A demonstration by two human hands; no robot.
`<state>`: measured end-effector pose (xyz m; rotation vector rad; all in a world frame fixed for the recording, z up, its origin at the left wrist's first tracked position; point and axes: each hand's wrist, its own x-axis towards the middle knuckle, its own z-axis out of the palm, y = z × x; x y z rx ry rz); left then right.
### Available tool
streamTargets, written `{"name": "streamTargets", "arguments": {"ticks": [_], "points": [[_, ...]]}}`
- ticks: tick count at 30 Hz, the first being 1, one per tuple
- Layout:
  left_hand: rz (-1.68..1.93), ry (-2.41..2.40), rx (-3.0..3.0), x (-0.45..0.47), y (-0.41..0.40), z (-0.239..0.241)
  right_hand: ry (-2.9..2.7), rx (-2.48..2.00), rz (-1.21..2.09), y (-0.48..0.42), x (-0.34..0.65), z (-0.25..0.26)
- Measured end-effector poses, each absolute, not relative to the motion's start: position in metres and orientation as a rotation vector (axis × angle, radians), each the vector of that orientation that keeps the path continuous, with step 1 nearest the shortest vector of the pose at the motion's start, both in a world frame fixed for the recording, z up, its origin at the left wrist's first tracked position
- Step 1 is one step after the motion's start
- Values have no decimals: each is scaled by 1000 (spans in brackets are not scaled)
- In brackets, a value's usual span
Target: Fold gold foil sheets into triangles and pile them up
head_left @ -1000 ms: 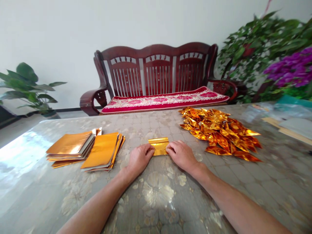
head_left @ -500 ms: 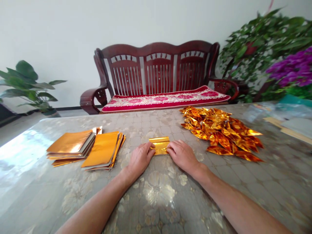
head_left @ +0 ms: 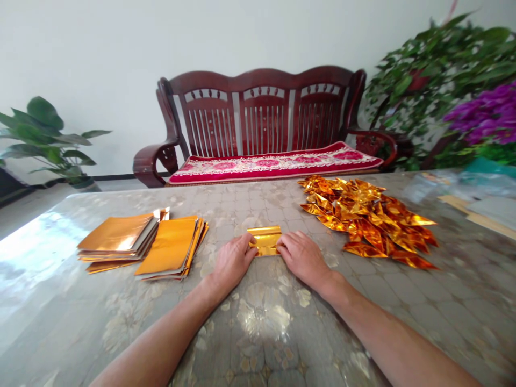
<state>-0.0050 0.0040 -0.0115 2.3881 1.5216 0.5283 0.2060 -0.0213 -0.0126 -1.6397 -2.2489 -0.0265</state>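
Observation:
A sheet of gold foil paper (head_left: pixel 265 241) lies on the table between my hands, its near and far parts folded or curled over. My left hand (head_left: pixel 235 259) pinches its left edge with thumb and fingers. On the opposite edge, my right hand (head_left: pixel 303 255) grips the paper the same way. Left of my hands are two stacks of flat gold paper, a farther stack (head_left: pixel 116 232) and a nearer stack (head_left: pixel 168 244). To the right rests a heap of folded gold foil pieces (head_left: pixel 363 215) with pointed ends.
The table (head_left: pixel 258 333) has a clear patterned cover. Plastic bags (head_left: pixel 439 184) and pale card pieces (head_left: pixel 489 210) lie at its right end. Behind it stands a wooden bench (head_left: pixel 264 121) with a red patterned cushion (head_left: pixel 274 165). Potted plants (head_left: pixel 48 137) flank the bench.
Almost nothing differs. Both hands keep hold of the foil paper in the same spot; the view has shifted very slightly.

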Motion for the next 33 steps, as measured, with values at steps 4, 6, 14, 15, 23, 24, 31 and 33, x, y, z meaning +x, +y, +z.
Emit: {"name": "streamTargets", "arguments": {"ticks": [4,6,14,15,23,24,31,33], "points": [[548,1498,2424,-5,3,-12,-2255,-1641,-40,-22,206,-12],[544,1492,2427,-6,3,-12,-2259,-1644,-50,-22,206,-12],[525,1414,2601,-8,1,-9,-2266,-1640,-89,-23,207,-14],[540,1393,2649,-8,1,-9,-2266,-1642,-88,-23,207,-15],[492,971,2905,-8,-1,-13,-2276,-1620,-72,-26,205,-11],[471,957,2914,-7,-2,-13,-2278,-1620,-74,-26,205,-10],[395,969,2970,-8,-16,-8,-2238,-1660,-81,-25,207,-12],[357,992,2975,-8,-19,-7,-2196,-1699,-115,-25,206,-12]]}}
